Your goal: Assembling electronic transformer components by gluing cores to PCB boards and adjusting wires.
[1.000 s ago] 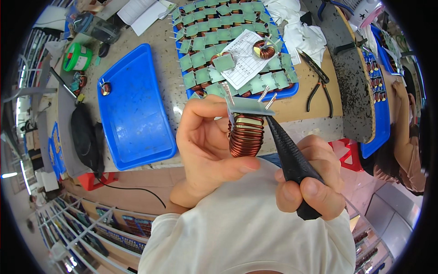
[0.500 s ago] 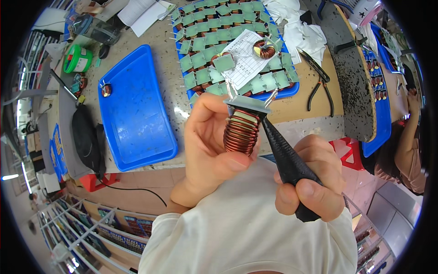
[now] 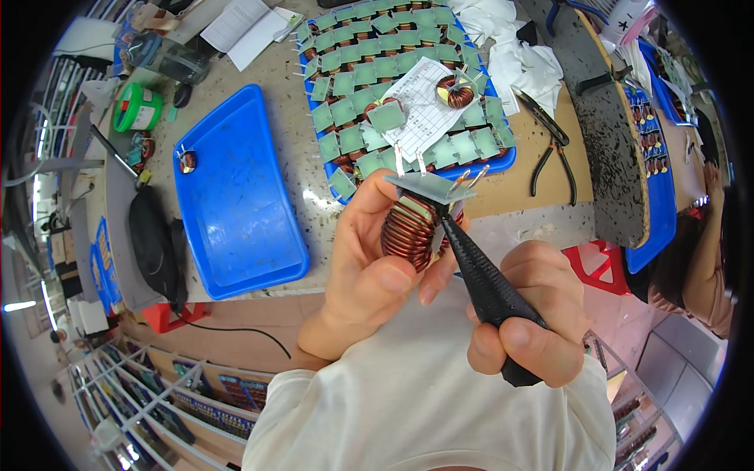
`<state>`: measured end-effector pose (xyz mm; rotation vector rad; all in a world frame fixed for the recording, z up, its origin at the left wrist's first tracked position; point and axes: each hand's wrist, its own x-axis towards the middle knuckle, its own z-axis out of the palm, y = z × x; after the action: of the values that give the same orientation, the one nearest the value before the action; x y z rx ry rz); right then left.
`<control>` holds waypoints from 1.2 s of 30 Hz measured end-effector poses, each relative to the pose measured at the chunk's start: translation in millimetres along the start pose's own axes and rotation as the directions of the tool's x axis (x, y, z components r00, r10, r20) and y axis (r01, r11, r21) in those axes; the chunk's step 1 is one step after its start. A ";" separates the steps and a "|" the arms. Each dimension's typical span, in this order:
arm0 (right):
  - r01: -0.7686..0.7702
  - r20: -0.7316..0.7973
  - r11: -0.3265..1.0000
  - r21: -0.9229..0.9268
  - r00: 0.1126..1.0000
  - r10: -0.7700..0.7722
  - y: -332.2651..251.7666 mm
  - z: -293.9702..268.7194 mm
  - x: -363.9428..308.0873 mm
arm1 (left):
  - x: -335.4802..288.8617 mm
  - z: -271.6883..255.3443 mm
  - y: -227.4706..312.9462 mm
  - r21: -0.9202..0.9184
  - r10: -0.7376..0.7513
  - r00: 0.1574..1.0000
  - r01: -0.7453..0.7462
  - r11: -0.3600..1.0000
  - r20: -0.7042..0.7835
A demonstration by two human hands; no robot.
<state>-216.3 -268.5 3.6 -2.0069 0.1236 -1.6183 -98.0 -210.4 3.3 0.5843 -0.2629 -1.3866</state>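
A: Start at the fingers. What have they got?

B: The left hand is curled shut around a copper coil; thumb across the near side, fingertips wrapped under it. A small grey-green board sits on top of the coil, with thin metal legs sticking up at twelve o'clock.

A: And the right?

B: The right hand is closed in a fist grip on a black tool with a tapered, textured handle. Its tip meets the coil just under the board, at about three o'clock on the coil.

A: How would you do this step well?

B: I'd judge a firm pinch matters: keep the coil from turning, press with the tip only, and stay off the wire so the winding isn't scratched. Small wrist motion, not the whole arm.

A: The pose?

B: Both forearms come up from six o'clock, hands raised close to the chest, the left palm turned toward the right, the tool slanting up toward eleven o'clock.

A: What's beyond?

B: A crowded blue tray of similar boarded coils at twelve o'clock, a nearly bare blue tray at nine, black pliers at two.
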 end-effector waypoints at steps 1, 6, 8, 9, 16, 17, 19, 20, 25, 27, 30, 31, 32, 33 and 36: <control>0.005 -0.015 1.000 0.011 1.000 -0.005 0.4 0.3 -0.1 | 0.3 0.9 -0.7 0.009 0.019 1.000 -0.019 1.000 -0.006; 0.017 -0.013 0.999 0.027 1.000 -0.017 2.5 -0.6 0.0 | 0.1 0.5 -1.1 0.037 0.029 0.999 -0.029 0.999 -0.013; 0.015 -0.020 0.999 0.028 1.000 -0.014 1.9 -0.6 -1.7 | -0.1 0.7 -0.1 0.048 0.023 1.000 -0.023 0.999 -0.009; 0.015 -0.022 1.000 0.026 1.000 -0.014 1.6 -0.8 -1.6 | 1.5 1.3 -0.8 0.054 0.020 1.000 -0.020 0.998 -0.007; 0.015 -0.051 0.999 0.043 0.999 -0.013 1.6 1.8 -1.0 | -0.3 -1.7 0.7 0.091 0.015 1.000 -0.014 0.996 -0.014; 0.022 -0.053 0.999 0.042 0.998 -0.020 1.9 2.1 -1.2 | 0.2 -1.7 0.3 0.096 0.014 1.000 -0.013 0.995 -0.015; 0.027 -0.050 0.999 0.042 0.998 -0.025 1.3 2.0 -1.7 | 0.8 -1.3 -0.3 0.105 0.010 1.000 -0.009 0.994 -0.013; 0.031 -0.047 0.999 0.041 0.998 -0.029 0.8 1.6 -1.7 | 1.7 -0.9 -0.5 0.110 0.007 1.000 -0.005 0.994 -0.010; 0.012 -0.029 0.999 0.047 1.000 -0.011 0.7 0.2 -0.9 | 0.0 -3.0 0.1 0.133 0.004 1.000 -0.001 0.991 -0.016; 0.016 -0.019 0.999 0.047 1.000 -0.015 0.5 0.1 -1.5 | 0.4 -3.2 -1.0 0.143 0.003 1.000 0.000 0.990 -0.016; 0.022 -0.025 0.999 0.048 0.999 -0.020 0.6 0.0 -1.0 | 0.5 -3.0 -1.1 0.155 -0.005 1.000 0.007 0.988 -0.014; 0.015 -0.025 0.999 0.047 1.000 -0.014 0.2 0.5 -1.1 | 0.2 -3.8 -0.9 0.159 -0.004 1.000 0.007 0.987 -0.017; 0.009 -0.026 0.999 0.045 1.000 -0.008 0.0 1.1 -1.4 | 0.1 -4.4 -1.2 0.164 -0.003 1.000 0.007 0.987 -0.020; 0.008 -0.025 0.999 0.048 1.000 -0.007 0.3 1.8 -1.8 | -0.6 -5.2 -0.7 0.168 -0.003 1.000 0.007 0.986 -0.024; 0.019 -0.053 0.999 0.033 0.998 -0.017 1.0 1.6 -2.0 | -0.1 -4.9 -0.9 0.181 -0.008 1.000 0.012 0.983 -0.023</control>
<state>-215.1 -268.0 1.2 -1.9459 0.0977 -1.6744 -96.3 -209.2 -1.3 0.7523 -0.3717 -1.3740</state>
